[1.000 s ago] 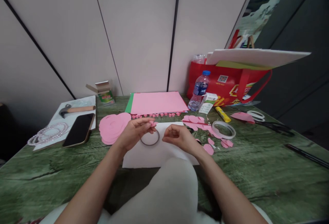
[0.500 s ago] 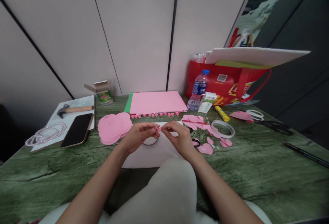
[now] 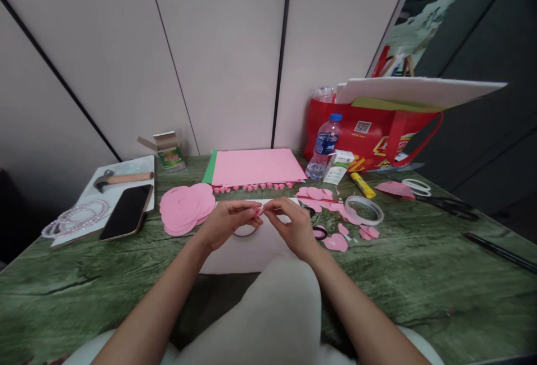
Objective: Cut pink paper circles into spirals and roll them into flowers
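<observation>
Between the fingertips of my left hand (image 3: 230, 221) is a small pink paper flower (image 3: 259, 212), partly covered by the fingers. My right hand (image 3: 293, 223) pinches at the flower's right edge. Both hands hover over a white board (image 3: 235, 259), where a roll of tape (image 3: 245, 232) lies partly hidden behind the left hand. Left of the hands is a pile of pink paper rounds (image 3: 182, 214). A row of small pink rolled flowers (image 3: 251, 187) runs behind them. Pink paper petals (image 3: 335, 242) lie scattered to the right, near a black scissors handle (image 3: 320, 233).
Pink paper sheets (image 3: 258, 166) lie at the back. Rightward are a tape roll (image 3: 364, 211), a glue stick (image 3: 362, 185), a water bottle (image 3: 324, 150) and a red bag (image 3: 369, 130). A phone (image 3: 127, 212), a hammer (image 3: 130, 177) and bead strands (image 3: 78, 219) lie leftward.
Almost nothing differs. The pink paper flower has turned slightly in my fingers, and both hands stay in about the same place.
</observation>
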Tool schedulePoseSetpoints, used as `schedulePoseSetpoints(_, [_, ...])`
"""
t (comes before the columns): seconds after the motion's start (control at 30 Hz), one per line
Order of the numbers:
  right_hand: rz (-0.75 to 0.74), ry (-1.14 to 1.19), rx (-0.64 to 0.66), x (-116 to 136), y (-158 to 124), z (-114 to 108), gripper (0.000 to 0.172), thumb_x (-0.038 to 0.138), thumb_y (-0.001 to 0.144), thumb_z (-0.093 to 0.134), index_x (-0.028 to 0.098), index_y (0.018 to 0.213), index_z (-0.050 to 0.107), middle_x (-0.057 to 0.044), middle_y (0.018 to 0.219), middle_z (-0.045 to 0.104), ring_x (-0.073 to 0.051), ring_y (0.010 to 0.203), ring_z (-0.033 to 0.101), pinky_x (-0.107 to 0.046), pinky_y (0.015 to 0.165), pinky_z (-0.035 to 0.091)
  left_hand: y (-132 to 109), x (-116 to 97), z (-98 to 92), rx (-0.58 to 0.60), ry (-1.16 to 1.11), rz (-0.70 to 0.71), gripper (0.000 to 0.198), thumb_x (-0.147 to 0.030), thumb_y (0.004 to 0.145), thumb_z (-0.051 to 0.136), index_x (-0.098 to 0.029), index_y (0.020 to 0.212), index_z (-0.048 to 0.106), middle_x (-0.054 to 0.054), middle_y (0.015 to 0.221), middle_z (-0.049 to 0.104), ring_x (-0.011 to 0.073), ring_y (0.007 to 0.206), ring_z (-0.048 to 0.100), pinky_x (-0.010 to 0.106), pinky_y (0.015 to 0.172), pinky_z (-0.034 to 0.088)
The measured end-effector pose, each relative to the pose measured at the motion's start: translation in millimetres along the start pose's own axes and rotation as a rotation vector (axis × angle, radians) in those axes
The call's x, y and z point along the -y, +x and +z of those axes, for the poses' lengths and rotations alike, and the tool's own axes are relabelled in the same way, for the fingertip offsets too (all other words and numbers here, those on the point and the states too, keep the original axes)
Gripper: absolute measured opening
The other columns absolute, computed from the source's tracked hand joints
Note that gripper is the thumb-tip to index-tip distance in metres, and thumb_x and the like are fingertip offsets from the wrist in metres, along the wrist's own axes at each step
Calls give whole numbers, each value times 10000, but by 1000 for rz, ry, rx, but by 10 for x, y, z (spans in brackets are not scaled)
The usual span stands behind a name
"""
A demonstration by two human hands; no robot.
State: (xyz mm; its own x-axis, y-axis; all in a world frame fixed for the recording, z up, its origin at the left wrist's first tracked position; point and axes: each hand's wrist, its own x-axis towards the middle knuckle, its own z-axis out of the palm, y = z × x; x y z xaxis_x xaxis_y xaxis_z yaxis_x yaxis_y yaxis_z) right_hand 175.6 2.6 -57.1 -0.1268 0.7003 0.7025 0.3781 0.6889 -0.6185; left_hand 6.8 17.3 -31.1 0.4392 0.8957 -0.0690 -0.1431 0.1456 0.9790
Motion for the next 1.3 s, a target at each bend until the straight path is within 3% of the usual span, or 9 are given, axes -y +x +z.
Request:
schedulePoseSetpoints(0.73, [1, -11, 47, 19, 19, -14, 127, 171, 800, 487, 210, 803, 608, -34, 764, 594, -150, 728, 565, -274, 633, 471, -19, 3, 27, 40, 185, 72, 203, -271, 681, 644, -108, 802, 633, 55, 684, 664, 141, 650, 612, 282, 655, 483])
schedulePoseSetpoints(0.9, [59, 66, 33, 3, 14, 0, 138, 202, 788, 518, 227, 878, 619, -36, 798, 605, -148, 733, 572, -266, 601, 499, -34, -10, 41, 47, 213, 66, 202, -263, 680, 643, -105, 805, 632, 55, 669, 662, 142, 635, 614, 285, 650, 487])
schedulePoseSetpoints(1.03, [128, 130, 37, 3, 17, -1, 61, 204, 766, 551, 210, 784, 609, -26, 763, 591, -135, 688, 569, -255, 588, 504, -35, -13, 63, 39, 200, 45, 233, -262, 662, 658, -111, 835, 620, 48, 653, 662, 150, 623, 620, 293, 639, 488])
schedulePoseSetpoints(1.3, [184, 185, 214, 49, 45, -34, 131, 188, 800, 482, 222, 848, 598, -44, 884, 553, -141, 801, 551, -244, 598, 507, -21, 3, 32, 10, 146, 54, 339, -258, 641, 678, -123, 930, 562, 61, 737, 674, 161, 622, 631, 313, 630, 491])
